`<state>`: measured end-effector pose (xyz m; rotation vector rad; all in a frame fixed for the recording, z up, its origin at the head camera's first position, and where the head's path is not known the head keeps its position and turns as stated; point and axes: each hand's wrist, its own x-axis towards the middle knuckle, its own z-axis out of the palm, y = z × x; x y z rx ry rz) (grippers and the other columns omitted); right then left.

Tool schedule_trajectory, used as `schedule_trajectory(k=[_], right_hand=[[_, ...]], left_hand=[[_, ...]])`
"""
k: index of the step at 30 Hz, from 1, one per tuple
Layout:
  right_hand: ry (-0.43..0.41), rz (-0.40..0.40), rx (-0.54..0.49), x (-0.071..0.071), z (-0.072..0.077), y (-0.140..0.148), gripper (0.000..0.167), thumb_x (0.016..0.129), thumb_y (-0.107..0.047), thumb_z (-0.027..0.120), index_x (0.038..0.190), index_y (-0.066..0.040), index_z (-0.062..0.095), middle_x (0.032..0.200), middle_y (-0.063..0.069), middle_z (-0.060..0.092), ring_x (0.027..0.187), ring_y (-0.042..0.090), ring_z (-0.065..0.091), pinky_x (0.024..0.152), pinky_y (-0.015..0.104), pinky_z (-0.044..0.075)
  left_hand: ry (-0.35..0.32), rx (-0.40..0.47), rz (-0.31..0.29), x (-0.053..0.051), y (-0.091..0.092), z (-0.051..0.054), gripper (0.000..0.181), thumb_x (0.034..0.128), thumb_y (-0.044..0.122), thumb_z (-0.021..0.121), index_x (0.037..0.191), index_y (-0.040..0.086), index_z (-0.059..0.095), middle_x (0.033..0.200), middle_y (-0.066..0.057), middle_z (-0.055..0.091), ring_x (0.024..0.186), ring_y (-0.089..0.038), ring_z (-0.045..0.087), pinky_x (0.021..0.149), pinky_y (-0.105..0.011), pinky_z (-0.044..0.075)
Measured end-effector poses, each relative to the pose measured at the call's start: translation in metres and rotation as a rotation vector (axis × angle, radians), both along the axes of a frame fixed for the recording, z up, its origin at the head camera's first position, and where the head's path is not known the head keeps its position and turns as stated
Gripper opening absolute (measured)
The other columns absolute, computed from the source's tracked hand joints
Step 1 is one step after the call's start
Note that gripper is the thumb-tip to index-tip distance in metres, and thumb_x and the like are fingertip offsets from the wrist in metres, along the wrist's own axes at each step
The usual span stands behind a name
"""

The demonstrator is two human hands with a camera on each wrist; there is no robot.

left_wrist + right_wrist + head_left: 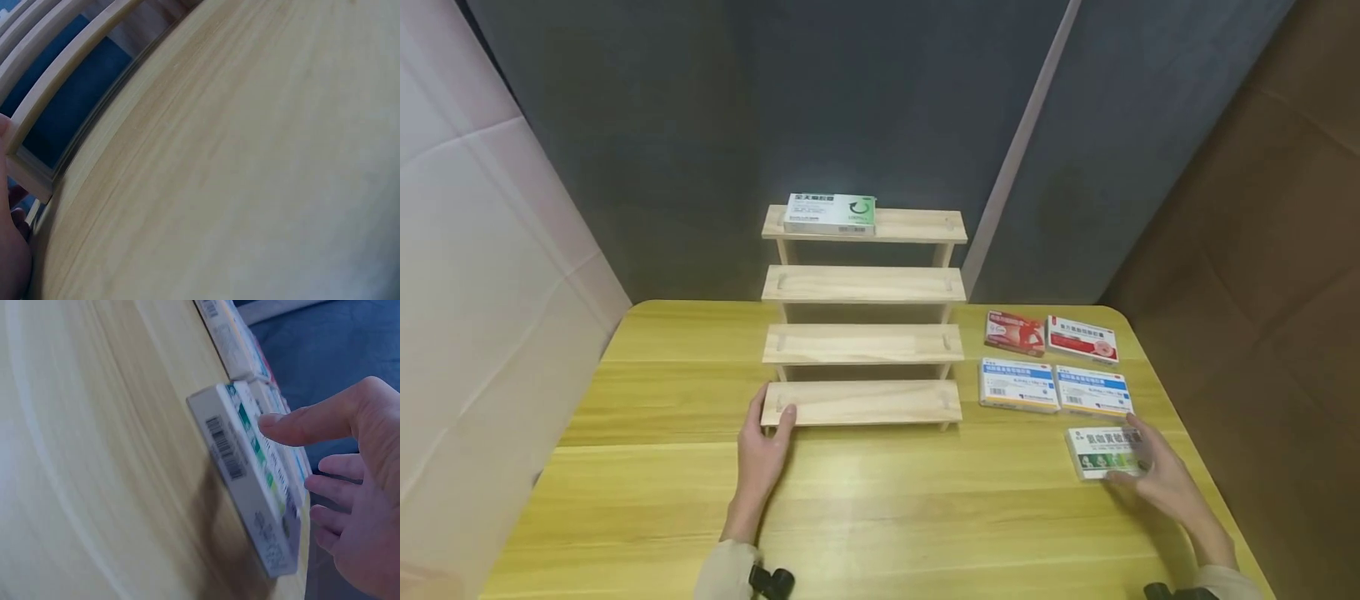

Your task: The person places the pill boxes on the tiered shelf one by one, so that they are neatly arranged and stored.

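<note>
A stepped wooden display rack (861,402) stands on the table, and my left hand (763,454) grips the left end of its lowest step. The thumb lies over the front edge; in the left wrist view only part of this hand (11,250) shows, beside the rack (59,62). At the right, my right hand (1168,475) reaches over a white and green medicine box (1105,450) lying flat. Its thumb and fingers are spread about the box's right part. In the right wrist view the thumb (306,425) hovers close over the box (250,487), fingers loosely extended.
Behind that box lie two blue and white medicine boxes (1018,385), a red box (1015,333) and a white and red box (1082,339). Another white and green box (831,214) lies on the rack's top step, at its left. A dark curtain (880,100) hangs behind the table.
</note>
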<state>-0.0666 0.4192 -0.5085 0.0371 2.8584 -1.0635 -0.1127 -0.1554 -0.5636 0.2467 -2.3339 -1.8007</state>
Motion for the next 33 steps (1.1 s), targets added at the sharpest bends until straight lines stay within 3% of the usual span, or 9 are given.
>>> schedule_trajectory(k=[9, 14, 17, 19, 21, 26, 29, 31, 33], right_hand=[[0.027, 0.022, -0.006, 0.001, -0.014, 0.011, 0.109, 0.068, -0.008, 0.090, 0.153, 0.012, 0.025, 0.151, 0.045, 0.026, 0.132, 0.066, 0.028, 0.103, 0.084, 0.023], [0.131, 0.034, -0.018, 0.001, -0.022, 0.018, 0.097, 0.064, -0.003, 0.089, 0.145, 0.014, 0.039, 0.147, 0.041, 0.030, 0.129, 0.062, 0.031, 0.102, 0.085, 0.022], [0.171, 0.042, -0.041, 0.003, -0.026, 0.022, 0.092, 0.063, 0.001, 0.088, 0.142, 0.014, 0.043, 0.147, 0.037, 0.033, 0.128, 0.056, 0.031, 0.118, 0.073, 0.016], [0.174, 0.047, -0.033, 0.004, -0.026, 0.024, 0.092, 0.064, 0.000, 0.088, 0.143, 0.013, 0.043, 0.148, 0.036, 0.033, 0.129, 0.053, 0.031, 0.128, 0.044, 0.013], [0.166, 0.054, -0.030, 0.004, -0.026, 0.025, 0.093, 0.064, 0.000, 0.088, 0.144, 0.012, 0.042, 0.148, 0.037, 0.032, 0.130, 0.053, 0.031, 0.126, 0.033, 0.011], [0.121, 0.061, -0.039, 0.003, -0.025, 0.029, 0.097, 0.064, 0.002, 0.086, 0.147, 0.013, 0.036, 0.148, 0.040, 0.030, 0.130, 0.060, 0.031, 0.120, 0.066, 0.015], [0.115, 0.059, -0.019, 0.004, -0.027, 0.032, 0.097, 0.066, 0.003, 0.085, 0.147, 0.014, 0.034, 0.146, 0.040, 0.033, 0.128, 0.056, 0.036, 0.124, 0.035, 0.024], [0.118, 0.055, -0.002, 0.004, -0.027, 0.034, 0.096, 0.066, 0.002, 0.085, 0.147, 0.014, 0.035, 0.144, 0.039, 0.038, 0.126, 0.036, 0.045, 0.110, 0.007, 0.024], [0.129, 0.060, 0.015, 0.005, -0.028, 0.036, 0.095, 0.066, 0.002, 0.086, 0.146, 0.014, 0.036, 0.140, 0.039, 0.044, 0.118, 0.011, 0.049, 0.090, -0.006, 0.023]], left_hand=[[-0.003, -0.033, 0.025, 0.000, -0.003, -0.001, 0.068, 0.1019, 0.033, 0.062, 0.159, 0.010, 0.031, 0.162, -0.019, 0.035, 0.152, -0.037, 0.030, 0.126, -0.054, 0.026], [0.003, -0.034, 0.023, -0.001, -0.002, -0.001, 0.068, 0.1019, 0.032, 0.062, 0.159, 0.009, 0.031, 0.162, -0.019, 0.035, 0.152, -0.037, 0.030, 0.126, -0.053, 0.025], [0.003, -0.024, 0.015, 0.000, 0.001, 0.003, 0.067, 0.1023, 0.029, 0.061, 0.159, 0.008, 0.031, 0.162, -0.020, 0.035, 0.151, -0.038, 0.030, 0.126, -0.054, 0.026], [0.008, -0.024, 0.015, 0.001, 0.002, 0.004, 0.067, 0.1023, 0.028, 0.061, 0.158, 0.008, 0.031, 0.161, -0.020, 0.036, 0.151, -0.037, 0.031, 0.126, -0.053, 0.027], [0.008, -0.023, 0.015, 0.001, 0.002, 0.003, 0.066, 0.1025, 0.028, 0.061, 0.158, 0.008, 0.031, 0.161, -0.020, 0.037, 0.151, -0.037, 0.032, 0.126, -0.053, 0.027], [0.005, -0.023, 0.012, 0.000, 0.000, 0.000, 0.068, 0.1024, 0.032, 0.061, 0.159, 0.009, 0.031, 0.162, -0.019, 0.036, 0.151, -0.037, 0.031, 0.125, -0.055, 0.027], [0.000, -0.021, 0.010, 0.000, 0.001, 0.000, 0.069, 0.1022, 0.035, 0.061, 0.159, 0.010, 0.030, 0.163, -0.018, 0.034, 0.152, -0.036, 0.029, 0.125, -0.055, 0.026], [-0.002, -0.023, 0.012, 0.000, 0.001, 0.000, 0.070, 0.1021, 0.036, 0.061, 0.159, 0.011, 0.030, 0.163, -0.017, 0.034, 0.153, -0.036, 0.028, 0.126, -0.055, 0.026], [-0.002, -0.024, 0.019, 0.001, 0.001, 0.000, 0.069, 0.1019, 0.036, 0.061, 0.159, 0.011, 0.031, 0.163, -0.017, 0.035, 0.152, -0.035, 0.029, 0.126, -0.055, 0.025]])
